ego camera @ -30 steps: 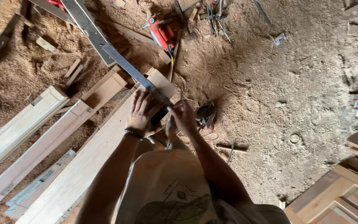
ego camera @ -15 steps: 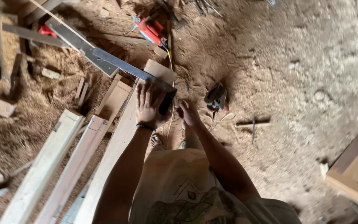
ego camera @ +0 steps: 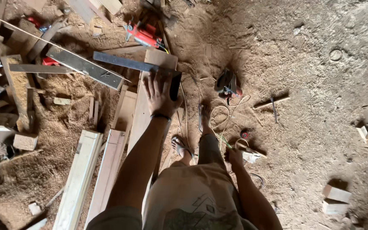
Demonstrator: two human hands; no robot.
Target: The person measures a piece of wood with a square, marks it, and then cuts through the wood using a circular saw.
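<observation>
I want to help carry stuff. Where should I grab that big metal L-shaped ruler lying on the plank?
Probably by the long arm of the metal square, from its free left end. That arm sticks out past the plank over the sawdust, so fingers could wrap around it. The corner end is pinned flat under the left hand, leaving little room there. The right hand hangs away from it.
</observation>
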